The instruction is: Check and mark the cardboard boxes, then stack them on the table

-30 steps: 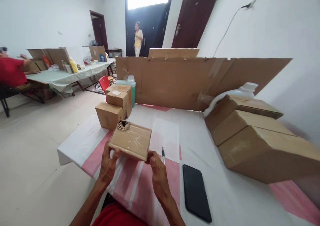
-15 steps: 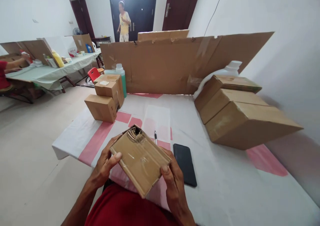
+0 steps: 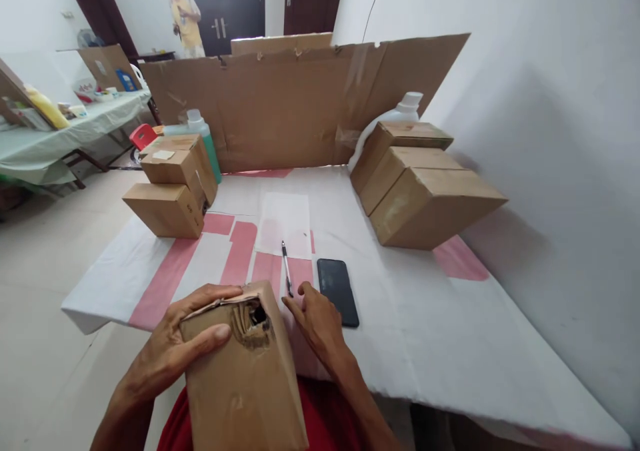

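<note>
My left hand (image 3: pixel 180 344) is wrapped round the top of a small cardboard box (image 3: pixel 245 384) that rests against my lap, its torn corner with a dark hole facing up. My right hand (image 3: pixel 315 321) has come off the box and lies on the table edge beside it, fingers stretched toward a pen (image 3: pixel 285 264). A black phone (image 3: pixel 337 281) lies flat just right of that hand. Both sit on the white and pink tablecloth (image 3: pixel 425 331).
Three cardboard boxes (image 3: pixel 430 198) are stacked at the right, several smaller ones (image 3: pixel 170 184) at the left. A cardboard screen (image 3: pixel 300 104) stands behind with a green bottle (image 3: pixel 200 134) and a white jug (image 3: pixel 405 108). A person in yellow (image 3: pixel 185 18) stands by the far door.
The box has come down and toward me onto my lap. My right hand has let go of it and moved to the table near the pen. The view has tilted down.
</note>
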A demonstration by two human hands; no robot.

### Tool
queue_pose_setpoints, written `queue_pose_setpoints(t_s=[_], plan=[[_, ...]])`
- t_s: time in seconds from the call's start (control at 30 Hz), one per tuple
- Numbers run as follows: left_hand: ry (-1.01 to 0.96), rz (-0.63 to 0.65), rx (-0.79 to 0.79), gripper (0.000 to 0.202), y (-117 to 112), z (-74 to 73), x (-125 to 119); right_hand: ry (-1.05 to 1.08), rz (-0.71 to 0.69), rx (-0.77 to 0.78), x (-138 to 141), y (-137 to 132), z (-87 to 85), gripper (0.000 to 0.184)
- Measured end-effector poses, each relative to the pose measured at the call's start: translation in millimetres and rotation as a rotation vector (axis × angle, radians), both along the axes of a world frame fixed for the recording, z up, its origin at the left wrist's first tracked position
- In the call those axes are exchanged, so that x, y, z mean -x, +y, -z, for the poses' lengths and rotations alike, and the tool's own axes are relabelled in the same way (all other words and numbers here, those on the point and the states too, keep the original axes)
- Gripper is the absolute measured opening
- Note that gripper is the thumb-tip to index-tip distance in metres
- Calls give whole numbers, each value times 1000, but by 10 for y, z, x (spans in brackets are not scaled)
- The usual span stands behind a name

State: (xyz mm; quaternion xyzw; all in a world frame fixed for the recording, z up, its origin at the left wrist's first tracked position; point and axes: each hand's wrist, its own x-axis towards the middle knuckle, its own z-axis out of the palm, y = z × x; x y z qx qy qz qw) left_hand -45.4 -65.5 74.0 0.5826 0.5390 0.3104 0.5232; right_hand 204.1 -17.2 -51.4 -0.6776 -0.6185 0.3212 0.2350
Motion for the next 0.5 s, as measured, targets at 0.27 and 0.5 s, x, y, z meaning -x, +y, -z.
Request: queue_pose_setpoints(t_s=[0.27,0.5], plan=[[27,51,-84,40,22,10,-76,168,54,21,116,312,234,25],[44,22,-120,41,87,22,-107,744,53,0,-168,139,-143,42]])
